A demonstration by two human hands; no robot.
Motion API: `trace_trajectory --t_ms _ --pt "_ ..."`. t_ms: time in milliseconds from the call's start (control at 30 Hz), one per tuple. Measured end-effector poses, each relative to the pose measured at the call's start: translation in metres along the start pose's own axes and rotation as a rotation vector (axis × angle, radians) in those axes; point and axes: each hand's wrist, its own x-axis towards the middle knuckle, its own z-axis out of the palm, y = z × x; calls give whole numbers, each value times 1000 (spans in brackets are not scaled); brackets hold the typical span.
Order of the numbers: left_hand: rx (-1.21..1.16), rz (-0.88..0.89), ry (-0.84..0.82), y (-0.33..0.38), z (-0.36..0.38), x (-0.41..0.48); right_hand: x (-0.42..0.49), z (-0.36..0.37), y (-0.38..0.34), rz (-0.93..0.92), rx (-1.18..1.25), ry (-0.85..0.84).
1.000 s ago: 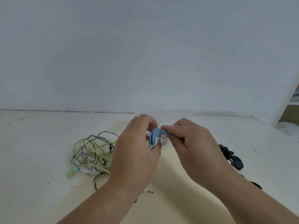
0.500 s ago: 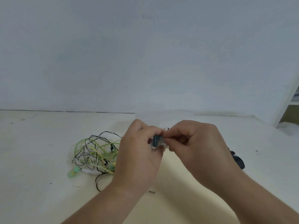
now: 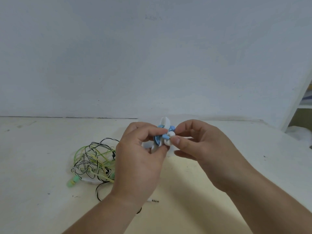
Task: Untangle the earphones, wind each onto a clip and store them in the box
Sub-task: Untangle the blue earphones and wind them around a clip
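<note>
Both hands were in play here. My left hand point(image 3: 140, 154) had the white clip point(image 3: 164, 123), fingers curled round it, thumb pressed across the blue earphones point(image 3: 157, 140) wound on its middle: a firm, close hold. The clip stood roughly upright between my two hands, its top end poking out above my knuckles, held above the table point(image 3: 33, 208). My right hand point(image 3: 202, 149) was in close from the other side, thumb and forefinger pinched narrow on the white earbud tips point(image 3: 169, 135) at the end of the blue cord (the other fingers curled loosely behind, holding nothing). Whether the buds were tucked into the clip or only pressed against it, I couldn't tell; my own fingertips covered the spot.

Down on the table, left of my left wrist, lay the tangle of cables point(image 3: 94, 159): yellow-green cord and black-and-white striped cord knotted through each other, part of it hidden behind my hand. A pale green earbud point(image 3: 73, 180) stuck out at the heap's near-left edge. A small metal jack plug point(image 3: 154, 200) lay on the table just beside my left forearm, on the side towards my right arm. A plain pale wall point(image 3: 152, 56) stood behind, and a white shelf upright point(image 3: 298, 98) leaned into view at the far right.
</note>
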Motion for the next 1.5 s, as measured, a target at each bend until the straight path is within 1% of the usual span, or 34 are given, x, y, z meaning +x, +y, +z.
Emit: trace_trajectory --t_ms 67,133,233,367,533,733,833,933,1100,1300,1500 --pt "-16 1 -26 -2 -1 1 0 -1 -1 17 54 -33" --pt "-64 -20 -51 -1 -2 2 0 -2 -1 3 50 -18" --pt "-199 -121 -51 1 -4 4 0 -5 -2 -11 40 -22" --pt "-262 -200 -52 5 -5 7 2 -7 0 -40 17 -5" --pt "-211 -196 -30 5 -2 6 2 -8 2 -100 11 19" --pt "-121 -112 12 6 -3 5 3 -9 -1 -63 114 -61" --pt "-97 -98 4 7 -2 4 2 -8 0 -85 17 -37" --pt "-91 -88 -19 6 -1 3 3 -7 4 -84 -12 1" --pt "-122 -79 -46 6 -3 5 4 -6 5 -49 130 -20" --pt "-215 -173 -67 5 -4 5 6 -4 7 -50 20 8" --pt "-247 -240 -82 9 -3 6 4 -6 6 -79 -12 30"
